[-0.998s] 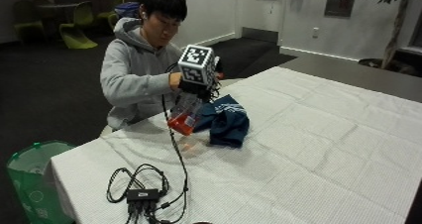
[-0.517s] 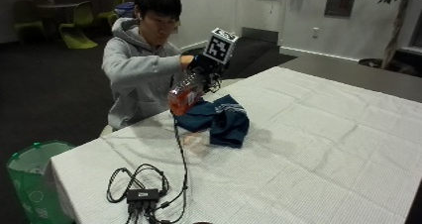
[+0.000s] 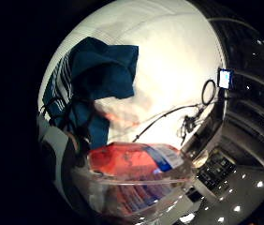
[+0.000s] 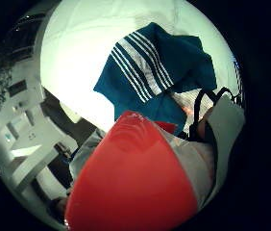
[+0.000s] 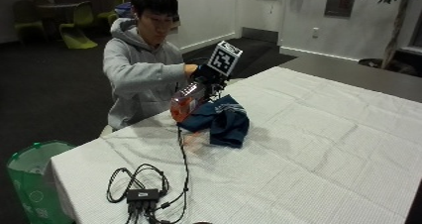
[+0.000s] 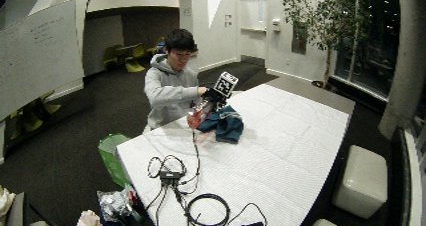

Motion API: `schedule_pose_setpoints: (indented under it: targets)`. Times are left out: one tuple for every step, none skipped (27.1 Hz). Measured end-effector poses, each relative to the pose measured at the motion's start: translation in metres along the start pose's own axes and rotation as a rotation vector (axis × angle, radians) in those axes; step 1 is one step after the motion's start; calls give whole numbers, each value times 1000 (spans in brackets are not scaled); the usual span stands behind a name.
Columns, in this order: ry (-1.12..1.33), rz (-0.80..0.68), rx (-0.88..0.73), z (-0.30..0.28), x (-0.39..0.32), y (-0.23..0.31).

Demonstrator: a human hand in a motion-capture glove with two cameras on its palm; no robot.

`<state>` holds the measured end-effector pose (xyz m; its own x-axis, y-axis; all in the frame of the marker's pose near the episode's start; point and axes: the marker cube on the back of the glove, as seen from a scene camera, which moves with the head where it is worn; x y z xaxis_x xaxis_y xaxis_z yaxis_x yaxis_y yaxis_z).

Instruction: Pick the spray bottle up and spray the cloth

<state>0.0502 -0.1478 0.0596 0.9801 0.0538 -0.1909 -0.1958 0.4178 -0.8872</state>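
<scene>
- The gloved right hand (image 5: 203, 75) is holding the spray bottle (image 5: 186, 101) up off the tabletop (image 5: 316, 135), fingers curled round its upper part near the neck, with the body hanging down and tilted toward the person.
- The bottle is sitting in the air just beside and slightly above the cloth (image 5: 223, 120), which is lying crumpled in a heap on the tabletop in front of the person.
- From the thumb-side palm camera, the bottle's red base (image 4: 130, 183) is filling the near field, with the blue striped cloth (image 4: 154, 72) right beyond it (close, but I cannot tell whether they are touching).
- The bottle is looking like clear, thin plastic with a coloured label (image 3: 136, 164); I'm judging it light, fairly stiff and a bit slick, so the neck under the trigger is the sensible place to be gripping.
- The cloth is looking soft and limp, likely to soak up spray rather than shift.
- The nozzle itself is hidden behind the hand, so its aim is not readable yet.
</scene>
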Motion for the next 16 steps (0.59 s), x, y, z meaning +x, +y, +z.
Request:
schedule_pose_setpoints:
  targets:
    - [4, 11, 6, -5, 1, 3]
    - [12, 21, 13, -11, 3, 5]
    - [27, 25, 20, -16, 4, 8]
    - [50, 15, 26, -21, 6, 11]
    - [79, -10, 29, -25, 8, 14]
    - [107, -39, 31, -29, 10, 18]
    - [124, -59, 31, -31, 11, 20]
    - [127, -60, 31, -32, 10, 20]
    - [126, -49, 27, -31, 10, 19]
    - [129, -38, 22, -29, 10, 17]
    - [137, -31, 14, -25, 11, 14]
    - [139, -21, 6, -20, 11, 10]
    - [128, 0, -1, -16, 9, 6]
    - [108, 26, -8, -11, 6, 2]
    - [87, 44, -14, -7, 1, -1]
    - [70, 50, -18, -3, -2, -4]
